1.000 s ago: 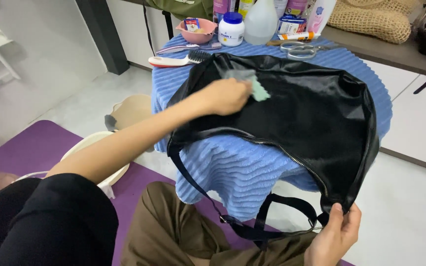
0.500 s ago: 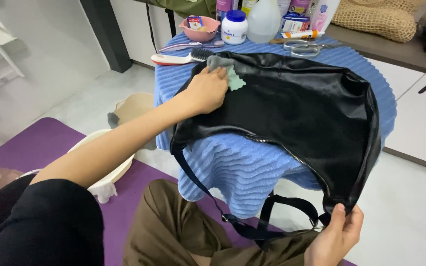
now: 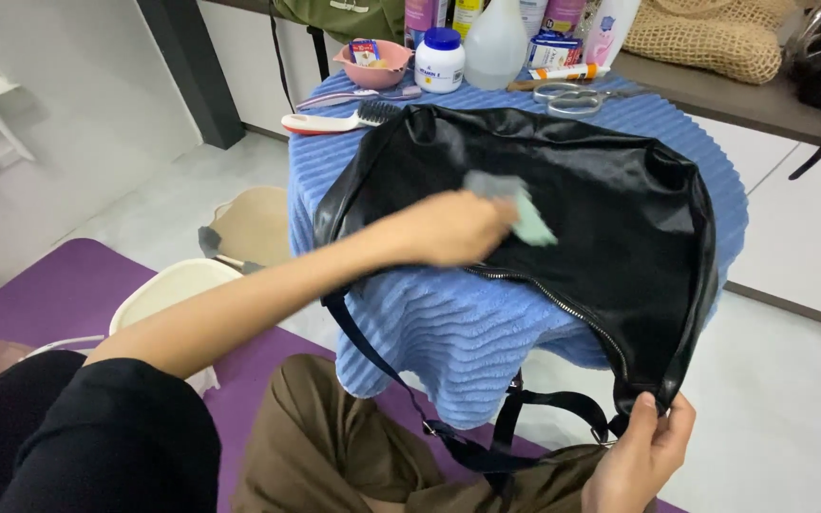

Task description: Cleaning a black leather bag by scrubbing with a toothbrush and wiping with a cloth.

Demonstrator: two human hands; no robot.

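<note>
The left hand (image 3: 453, 228) has swept its pale green cloth (image 3: 525, 214) back to the middle of the black bag (image 3: 601, 218) on the tabletop (image 3: 448, 332), fingers clamped on it, while the right hand (image 3: 634, 465) pinches the bag's corner, so wiping carries on.

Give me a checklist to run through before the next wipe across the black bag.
1. Cloth in left hand: ok, pressed to the black bag.
2. Right hand pinching the bag's near end: ok.
3. Bag resting on the blue cover: ok, though the strap hangs off the edge.
4. Zipper shut: cannot tell.
5. Brush and scissors apart from the bag: ok, beyond its far edge.
</note>
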